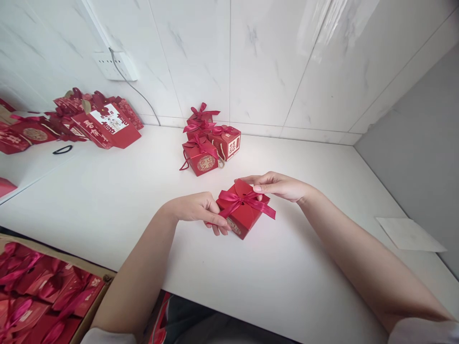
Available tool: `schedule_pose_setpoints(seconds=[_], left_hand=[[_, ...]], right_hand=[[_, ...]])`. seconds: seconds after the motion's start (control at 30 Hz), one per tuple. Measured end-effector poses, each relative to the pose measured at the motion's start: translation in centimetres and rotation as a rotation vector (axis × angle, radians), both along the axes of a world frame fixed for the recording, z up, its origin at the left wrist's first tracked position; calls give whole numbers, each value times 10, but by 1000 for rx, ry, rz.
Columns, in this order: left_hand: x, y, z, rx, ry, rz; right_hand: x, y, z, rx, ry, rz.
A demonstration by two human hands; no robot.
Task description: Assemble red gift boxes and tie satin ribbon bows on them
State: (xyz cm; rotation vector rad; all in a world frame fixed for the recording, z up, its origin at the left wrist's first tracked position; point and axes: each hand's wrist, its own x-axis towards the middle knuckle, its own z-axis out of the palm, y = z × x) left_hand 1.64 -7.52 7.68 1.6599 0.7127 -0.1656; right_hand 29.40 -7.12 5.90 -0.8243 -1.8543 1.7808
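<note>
A small red gift box (241,216) with a magenta ribbon bow (247,201) stands on the white table (294,267), tilted toward me. My left hand (199,209) grips its left side, fingers curled round the edge. My right hand (278,185) reaches in from the right, its fingers pressed together on the box's top flap near the bow. Behind it stand several finished red boxes (208,141) with bows, close to the wall.
A pile of flat red boxes and cards (93,122) lies at the back left under a wall socket (116,64). A cardboard carton (46,296) of red ribboned pieces sits at the lower left. A white sheet (409,234) lies at the right. A black hair tie (62,149) lies left.
</note>
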Motion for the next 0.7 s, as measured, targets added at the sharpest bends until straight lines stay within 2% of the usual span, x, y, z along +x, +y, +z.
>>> schedule_pose_setpoints(seconds=[0.2,0.4,0.7], left_hand=[[-3,3,-1,35,-41,-28],[-3,2,-4,4,-50,-22],[-7,6,-4,37,8,-60]], right_hand=[[-1,2,-5,17,11,3],[-1,3,-10,41,24,22],[-4,2,-10,60,20,40]])
